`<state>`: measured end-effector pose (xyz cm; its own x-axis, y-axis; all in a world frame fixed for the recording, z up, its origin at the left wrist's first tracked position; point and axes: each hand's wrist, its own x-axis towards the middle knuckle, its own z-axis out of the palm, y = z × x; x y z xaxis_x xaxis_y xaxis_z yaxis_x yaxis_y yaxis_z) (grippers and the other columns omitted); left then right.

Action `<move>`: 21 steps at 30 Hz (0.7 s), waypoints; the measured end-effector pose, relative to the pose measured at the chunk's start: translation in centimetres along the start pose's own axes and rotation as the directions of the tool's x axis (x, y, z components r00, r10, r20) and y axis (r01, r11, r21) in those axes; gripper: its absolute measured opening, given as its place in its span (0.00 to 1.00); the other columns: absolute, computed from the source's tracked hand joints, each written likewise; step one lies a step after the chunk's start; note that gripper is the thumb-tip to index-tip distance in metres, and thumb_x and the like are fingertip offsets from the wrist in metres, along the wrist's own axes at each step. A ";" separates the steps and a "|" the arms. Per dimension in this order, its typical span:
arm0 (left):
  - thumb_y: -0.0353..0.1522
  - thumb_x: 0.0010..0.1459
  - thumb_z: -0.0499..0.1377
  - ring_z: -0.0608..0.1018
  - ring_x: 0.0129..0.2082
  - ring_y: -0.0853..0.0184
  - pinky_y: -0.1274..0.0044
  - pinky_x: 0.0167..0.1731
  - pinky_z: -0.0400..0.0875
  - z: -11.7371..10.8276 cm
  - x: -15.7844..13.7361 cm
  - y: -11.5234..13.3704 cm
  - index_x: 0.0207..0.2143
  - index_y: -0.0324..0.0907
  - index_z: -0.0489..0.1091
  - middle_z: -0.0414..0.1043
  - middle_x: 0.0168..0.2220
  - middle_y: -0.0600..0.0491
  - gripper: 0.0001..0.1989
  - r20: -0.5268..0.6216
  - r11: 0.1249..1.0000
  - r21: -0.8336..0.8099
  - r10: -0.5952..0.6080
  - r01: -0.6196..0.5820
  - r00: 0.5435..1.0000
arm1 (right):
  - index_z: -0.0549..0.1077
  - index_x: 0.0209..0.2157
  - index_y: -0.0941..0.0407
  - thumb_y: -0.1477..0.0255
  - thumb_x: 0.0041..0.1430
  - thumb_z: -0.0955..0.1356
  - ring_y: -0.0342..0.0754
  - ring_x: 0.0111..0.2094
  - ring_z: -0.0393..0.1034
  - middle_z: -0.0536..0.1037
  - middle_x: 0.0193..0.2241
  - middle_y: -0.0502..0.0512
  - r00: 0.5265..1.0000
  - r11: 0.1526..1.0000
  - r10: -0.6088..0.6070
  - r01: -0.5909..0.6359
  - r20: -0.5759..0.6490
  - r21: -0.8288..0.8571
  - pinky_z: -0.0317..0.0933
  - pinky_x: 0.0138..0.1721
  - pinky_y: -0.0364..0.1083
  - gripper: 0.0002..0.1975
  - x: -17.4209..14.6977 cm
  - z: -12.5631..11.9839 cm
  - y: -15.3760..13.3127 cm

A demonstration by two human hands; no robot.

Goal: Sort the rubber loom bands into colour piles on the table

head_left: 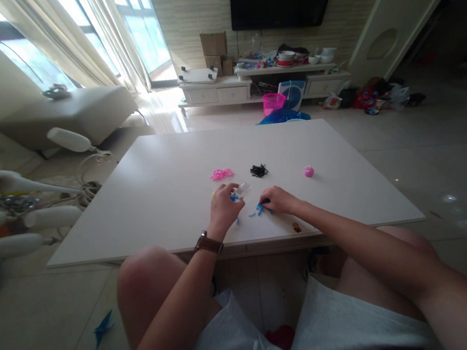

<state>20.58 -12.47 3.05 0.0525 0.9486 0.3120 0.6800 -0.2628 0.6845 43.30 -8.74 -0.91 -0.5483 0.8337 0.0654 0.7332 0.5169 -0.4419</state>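
My left hand is wrapped round a small transparent container, tilted with its end toward the right. Blue bits show between the fingers. To its right, my right hand has its fingertips closed on small blue pieces at the tabletop; their exact kind is too small to make out. A few loose blue bits lie between the hands. Beyond them are a pile of small pink pieces and a pile of small black pieces. A round pink object sits farther right.
The white table spans the space before my knees. A small yellow-and-dark item lies by its near edge. Past the far edge stand a pink basket and a white TV cabinet. A white-armed lamp is at left.
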 end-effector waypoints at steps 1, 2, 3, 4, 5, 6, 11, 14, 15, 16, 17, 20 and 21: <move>0.25 0.46 0.63 0.78 0.39 0.62 0.71 0.42 0.72 0.1 0.0 -0.1 0.43 0.45 0.77 0.74 0.39 0.51 0.19 0.025 0.999 0.039 0.009 -0.010 1.000 | 0.84 0.33 0.56 0.79 0.53 0.72 0.48 0.36 0.77 0.85 0.34 0.55 1.000 1.000 0.012 -0.011 -0.028 0.025 0.67 0.42 0.44 0.08 0.1 -0.2 0.0; 0.24 0.46 0.64 0.78 0.40 0.61 0.71 0.43 0.72 0.1 -0.1 -0.2 0.43 0.45 0.78 0.74 0.39 0.51 0.20 0.048 0.997 0.070 0.017 -0.021 0.999 | 0.84 0.33 0.55 0.79 0.53 0.72 0.48 0.35 0.78 0.85 0.33 0.55 0.998 0.998 0.029 -0.025 -0.060 0.062 0.67 0.41 0.44 0.08 0.2 -0.5 -0.1; 0.24 0.46 0.63 0.77 0.41 0.61 0.71 0.43 0.72 0.2 -0.1 -0.3 0.44 0.45 0.78 0.74 0.40 0.50 0.21 0.068 0.995 0.095 0.024 -0.030 0.997 | 0.84 0.33 0.55 0.79 0.53 0.72 0.48 0.34 0.78 0.85 0.33 0.54 0.994 0.993 0.052 -0.042 -0.093 0.109 0.68 0.40 0.44 0.08 0.3 -1.0 -0.1; 0.24 0.45 0.63 0.77 0.41 0.60 0.71 0.43 0.72 0.3 -0.2 -0.4 0.44 0.45 0.79 0.74 0.40 0.50 0.21 0.085 0.992 0.116 0.029 -0.039 0.996 | 0.84 0.33 0.55 0.78 0.53 0.72 0.48 0.33 0.78 0.85 0.32 0.54 0.989 0.985 0.078 -0.057 -0.125 0.161 0.68 0.39 0.44 0.08 0.4 -1.4 -0.2; 0.24 0.45 0.64 0.77 0.42 0.60 0.71 0.44 0.71 0.4 -0.2 -0.4 0.44 0.45 0.79 0.74 0.40 0.50 0.21 0.099 0.990 0.134 0.033 -0.046 0.995 | 0.84 0.33 0.55 0.77 0.52 0.73 0.48 0.33 0.78 0.85 0.31 0.54 0.982 0.974 0.104 -0.069 -0.155 0.215 0.69 0.38 0.44 0.07 0.4 -1.9 -0.2; 0.24 0.46 0.64 0.77 0.42 0.59 0.70 0.44 0.71 0.4 -0.2 -0.5 0.44 0.45 0.79 0.75 0.40 0.49 0.21 0.111 0.987 0.150 0.034 -0.050 0.993 | 0.84 0.33 0.55 0.77 0.52 0.73 0.48 0.32 0.79 0.85 0.31 0.53 0.976 0.962 0.126 -0.076 -0.179 0.263 0.69 0.38 0.44 0.07 0.5 -2.4 -0.3; 0.25 0.47 0.64 0.76 0.43 0.58 0.68 0.45 0.70 0.9 -0.2 -0.5 0.44 0.45 0.80 0.75 0.41 0.49 0.20 0.154 0.984 0.169 0.026 -0.052 0.988 | 0.85 0.34 0.55 0.73 0.52 0.74 0.50 0.34 0.79 0.85 0.31 0.54 0.959 0.910 0.181 -0.080 -0.216 0.407 0.70 0.38 0.45 0.07 0.5 -3.4 -0.8; 0.25 0.47 0.64 0.76 0.42 0.59 0.69 0.44 0.70 1.2 -0.3 -0.5 0.44 0.45 0.80 0.75 0.40 0.49 0.20 0.159 0.989 0.141 0.029 -0.051 0.987 | 0.84 0.34 0.56 0.72 0.52 0.74 0.50 0.33 0.79 0.85 0.31 0.55 0.972 0.888 0.165 -0.072 -0.170 0.454 0.70 0.38 0.46 0.07 0.4 -2.9 -1.5; 0.25 0.47 0.64 0.76 0.42 0.59 0.69 0.44 0.70 1.2 -0.4 -0.5 0.44 0.45 0.80 0.75 0.39 0.49 0.19 0.161 0.990 0.129 0.032 -0.053 0.986 | 0.84 0.34 0.56 0.71 0.51 0.74 0.50 0.33 0.79 0.85 0.30 0.55 0.976 0.881 0.152 -0.064 -0.154 0.469 0.70 0.38 0.46 0.07 0.4 -2.7 -1.7; 0.25 0.47 0.64 0.76 0.42 0.59 0.69 0.44 0.70 1.3 -0.4 -0.5 0.44 0.45 0.80 0.75 0.39 0.49 0.19 0.163 0.992 0.117 0.037 -0.056 0.986 | 0.83 0.33 0.57 0.71 0.51 0.74 0.49 0.32 0.78 0.84 0.30 0.55 0.979 0.874 0.140 -0.054 -0.145 0.482 0.70 0.37 0.46 0.07 0.4 -2.5 -2.0; 0.25 0.47 0.64 0.76 0.42 0.60 0.69 0.44 0.70 1.4 -0.5 -0.5 0.44 0.45 0.80 0.75 0.39 0.50 0.19 0.166 0.992 0.106 0.044 -0.062 0.985 | 0.83 0.33 0.57 0.71 0.51 0.74 0.49 0.32 0.78 0.84 0.29 0.54 0.980 0.871 0.131 -0.043 -0.147 0.490 0.69 0.36 0.45 0.06 0.4 -2.4 -2.2; 0.25 0.48 0.65 0.76 0.42 0.60 0.70 0.45 0.70 1.6 -0.6 -0.5 0.44 0.44 0.79 0.74 0.39 0.50 0.19 0.167 0.994 0.078 0.063 -0.077 0.984 | 0.79 0.30 0.57 0.71 0.49 0.75 0.46 0.30 0.75 0.82 0.27 0.52 0.973 0.873 0.124 -0.013 -0.196 0.487 0.67 0.33 0.44 0.05 0.5 -2.1 -2.6; 0.26 0.48 0.65 0.76 0.41 0.60 0.70 0.44 0.71 1.6 -0.6 -0.5 0.44 0.44 0.79 0.74 0.39 0.50 0.19 0.164 0.995 0.070 0.065 -0.077 0.984 | 0.79 0.29 0.57 0.70 0.49 0.75 0.46 0.29 0.74 0.81 0.26 0.51 0.969 0.873 0.130 -0.011 -0.210 0.488 0.66 0.32 0.44 0.06 0.5 -2.1 -2.6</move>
<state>21.40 -12.65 1.41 0.2161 0.9456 0.2432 0.7231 -0.3223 0.6109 41.96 -9.22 2.13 -0.3518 0.9158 0.1939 0.4500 0.3470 -0.8229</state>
